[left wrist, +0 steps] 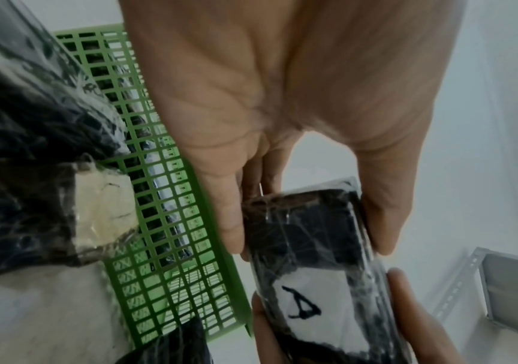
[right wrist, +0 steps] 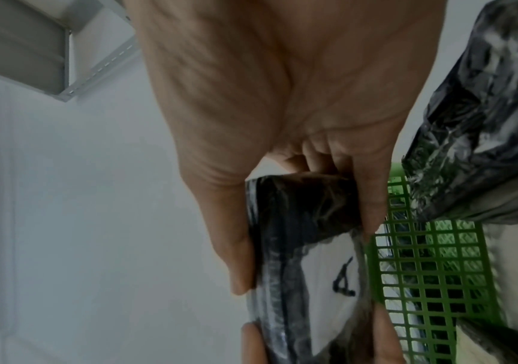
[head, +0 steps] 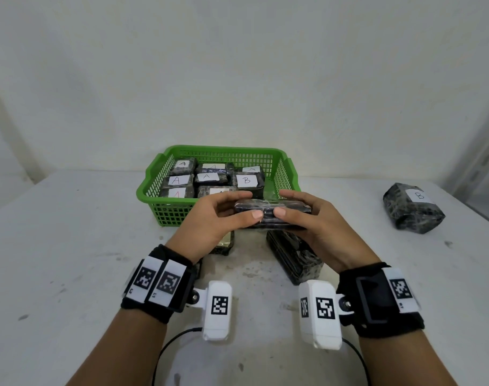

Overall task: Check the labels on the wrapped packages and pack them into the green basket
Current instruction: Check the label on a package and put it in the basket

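Both our left hand [head: 210, 218] and right hand [head: 310, 224] grip one wrapped package [head: 271, 214] labelled A; the green basket [head: 154, 190] holds labelled packages, mostly A, one B [head: 247, 181].

Basket [head: 289, 174] at table's [head: 71, 246] back, packages [head: 207, 178] inside, one package [head: 413, 208] far right

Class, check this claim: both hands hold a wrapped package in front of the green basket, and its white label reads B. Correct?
Not quite. The label on the package held by the left hand and right hand reads A, as the left wrist view shows. It is indeed in front of the green basket.
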